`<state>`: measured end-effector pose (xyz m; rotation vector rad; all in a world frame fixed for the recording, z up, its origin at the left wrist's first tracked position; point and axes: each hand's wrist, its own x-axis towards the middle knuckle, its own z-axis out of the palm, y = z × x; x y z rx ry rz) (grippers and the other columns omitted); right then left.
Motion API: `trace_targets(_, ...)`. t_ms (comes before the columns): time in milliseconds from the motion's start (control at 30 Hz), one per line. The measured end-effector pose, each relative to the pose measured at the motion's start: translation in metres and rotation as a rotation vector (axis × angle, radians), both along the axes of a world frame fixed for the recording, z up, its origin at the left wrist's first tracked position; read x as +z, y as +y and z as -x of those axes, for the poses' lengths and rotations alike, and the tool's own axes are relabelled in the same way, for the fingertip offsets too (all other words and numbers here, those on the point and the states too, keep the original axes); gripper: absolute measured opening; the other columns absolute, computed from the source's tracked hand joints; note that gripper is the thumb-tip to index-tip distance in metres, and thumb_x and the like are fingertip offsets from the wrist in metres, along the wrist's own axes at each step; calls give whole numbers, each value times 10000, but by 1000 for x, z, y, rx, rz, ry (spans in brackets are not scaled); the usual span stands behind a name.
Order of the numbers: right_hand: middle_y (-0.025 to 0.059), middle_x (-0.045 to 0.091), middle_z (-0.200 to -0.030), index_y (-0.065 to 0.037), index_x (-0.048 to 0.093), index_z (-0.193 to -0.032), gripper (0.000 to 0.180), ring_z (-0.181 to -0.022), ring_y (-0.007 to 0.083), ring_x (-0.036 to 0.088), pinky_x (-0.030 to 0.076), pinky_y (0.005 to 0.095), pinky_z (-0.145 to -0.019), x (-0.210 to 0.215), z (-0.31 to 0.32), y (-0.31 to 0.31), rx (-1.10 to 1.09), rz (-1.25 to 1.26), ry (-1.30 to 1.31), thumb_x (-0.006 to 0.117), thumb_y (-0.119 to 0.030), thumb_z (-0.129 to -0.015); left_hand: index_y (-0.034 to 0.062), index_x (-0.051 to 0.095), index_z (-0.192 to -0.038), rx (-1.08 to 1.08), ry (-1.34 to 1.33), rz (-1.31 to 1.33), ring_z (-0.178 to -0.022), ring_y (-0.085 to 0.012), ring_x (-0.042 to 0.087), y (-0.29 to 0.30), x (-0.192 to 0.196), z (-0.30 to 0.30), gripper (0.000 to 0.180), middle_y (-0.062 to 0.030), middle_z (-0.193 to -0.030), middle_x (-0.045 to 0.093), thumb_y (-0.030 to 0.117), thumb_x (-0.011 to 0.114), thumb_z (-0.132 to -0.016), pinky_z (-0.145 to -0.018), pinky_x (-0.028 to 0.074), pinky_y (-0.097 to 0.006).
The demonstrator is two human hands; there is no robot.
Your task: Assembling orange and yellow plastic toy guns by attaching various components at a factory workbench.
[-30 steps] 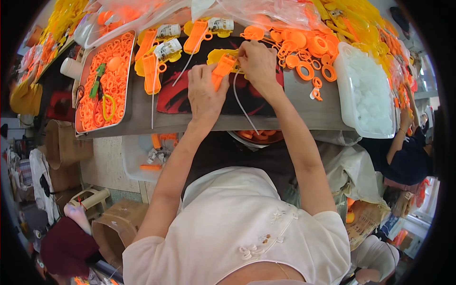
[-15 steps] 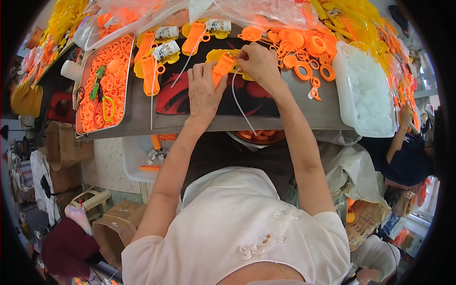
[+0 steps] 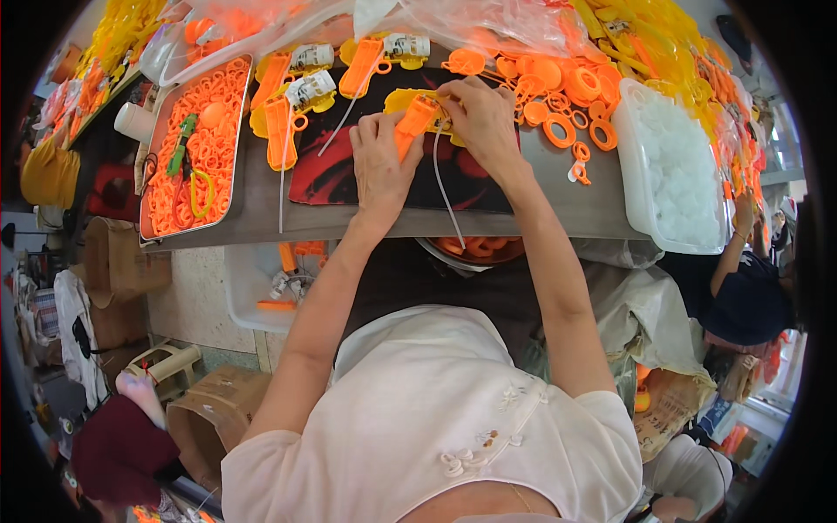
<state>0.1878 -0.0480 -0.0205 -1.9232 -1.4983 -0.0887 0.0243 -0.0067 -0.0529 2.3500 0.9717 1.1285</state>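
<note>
Work surface: a grey table (image 3: 567,196) bearing a red-and-black flat mat (image 3: 331,179). To the left stands a shallow metal tray (image 3: 238,148) full of small orange plastic links, a green-handled cutting tool (image 3: 181,144) lying on them. Between tray and mat lie orange-and-yellow plastic assemblies (image 3: 279,135) with white printed cylinders. To the right, a heap of orange plastic discs and rings (image 3: 547,71) sits near a white plastic tub (image 3: 634,166) of translucent pieces. Clear plastic bags (image 3: 488,26) line the far side.

The left hand (image 3: 384,166) is clamped on an orange plastic handle-shaped part (image 3: 413,126), covering its lower end, above the mat and partly over a yellow plastic shell (image 3: 401,98). The right hand (image 3: 482,122) has its fingers bent close together at the shell's right end, screening it; whether they pinch anything cannot be told. A thin white flexible tube (image 3: 441,180) runs from near those fingers across the mat, past the table's near edge; its upper end is obscured.

Compared with one second ago, both hands keep nearly the same posture; the tube's lower end lies slightly further left. Tray and tub are unmoved.
</note>
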Motion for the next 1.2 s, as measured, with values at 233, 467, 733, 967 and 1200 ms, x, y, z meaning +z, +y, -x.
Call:
trace_targets(233,67,614,-940,-99,732,-965,182,-982,244,576,378,435,-864,-3,0,4,57,42,-61,617,-149,-834,36,569,-1176,6,7,-39,-971,-328,469,0,1,-2,416,-131,-1062,497,138,730,-806,-865,429,-418)
trace_targets(467,78,599,-980,-104,721,-1012,216,-992,248,584,423,420,-866,6,-3,7,142,-2,-62,610,-160,-836,33,568,-1176,-2,8,-58,-968,-332,470,2,1,1,424,-128,-1059,498,135,733,-800,-862,435,-417)
trace_targets(733,153,582,-1097,-85,694,-1094,302,-1035,294,576,480,386,-894,4,-30,13,248,278,137,665,-239,-836,32,561,-1171,-31,36,-50,-966,-332,478,6,2,0,412,-130,-1064,504,127,725,-805,-856,438,-423)
trace_targets(967,152,593,-1198,-70,604,-1261,434,-1080,287,600,481,349,-910,16,-16,-67,109,172,309,704,-146,-846,47,558,-1170,-112,-5,-34,-984,-324,489,11,3,8,371,-128,-1076,508,164,698,-846,-865,437,-432)
trace_targets(1200,127,588,-1194,-56,619,-1218,419,-1104,301,592,486,362,-917,25,-5,-68,93,-37,24,700,-47,-807,36,560,-1205,-271,84,77,-1021,-309,504,19,13,21,392,-125,-1087,517,193,688,-870,-881,449,-406)
